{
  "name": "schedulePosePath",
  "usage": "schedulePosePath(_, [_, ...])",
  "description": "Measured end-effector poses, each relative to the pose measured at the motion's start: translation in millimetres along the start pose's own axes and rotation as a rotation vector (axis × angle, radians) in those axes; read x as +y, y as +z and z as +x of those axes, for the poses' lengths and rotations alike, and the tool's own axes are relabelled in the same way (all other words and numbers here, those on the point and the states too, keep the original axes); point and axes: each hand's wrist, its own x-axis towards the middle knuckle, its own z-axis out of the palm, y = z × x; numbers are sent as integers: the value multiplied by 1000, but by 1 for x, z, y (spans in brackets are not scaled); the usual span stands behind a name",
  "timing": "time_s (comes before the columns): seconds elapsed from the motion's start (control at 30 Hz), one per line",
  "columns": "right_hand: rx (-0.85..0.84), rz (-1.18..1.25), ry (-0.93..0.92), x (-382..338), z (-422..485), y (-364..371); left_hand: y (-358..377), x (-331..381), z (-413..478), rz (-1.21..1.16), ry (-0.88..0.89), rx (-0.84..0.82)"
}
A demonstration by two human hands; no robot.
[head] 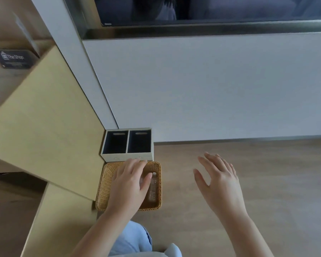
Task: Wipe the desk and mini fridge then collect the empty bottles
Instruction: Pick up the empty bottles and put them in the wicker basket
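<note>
A woven wicker basket (pixel 104 184) stands on the wooden floor beside the cabinet. A clear plastic bottle (pixel 152 188) lies lengthwise inside it along the right wall. My left hand (pixel 129 182) hovers over the basket with relaxed fingers, its thumb touching the bottle near its cap end. My right hand (pixel 219 180) is spread open above the floor to the right of the basket and holds nothing. No cloth is in view.
A pale two-compartment box (pixel 127 155) with dark insides stands just behind the basket. An open yellowish cabinet door (pixel 44 123) juts out at the left. A white wall panel (pixel 211 86) and a dark screen (pixel 211 10) rise ahead. A black sign (pixel 14 58) sits on a shelf.
</note>
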Motion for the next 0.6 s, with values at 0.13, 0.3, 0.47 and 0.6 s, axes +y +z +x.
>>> schedulePosePath(0.13, [-17, 19, -48, -8, 3, -10, -18, 4, -8, 12, -7, 63])
schedulePosePath(0.3, [-81, 60, -149, -25, 0, -10, -38, 1, -38, 49, -103, 130])
schedulePosePath(0.47, [-151, 79, -248, -50, -12, -5, -51, -9, -77, 119, -236, 76])
schedulePosePath(0.6, [-212, 98, -308, -73, -27, -4, -65, -17, -103, 141, -304, 73])
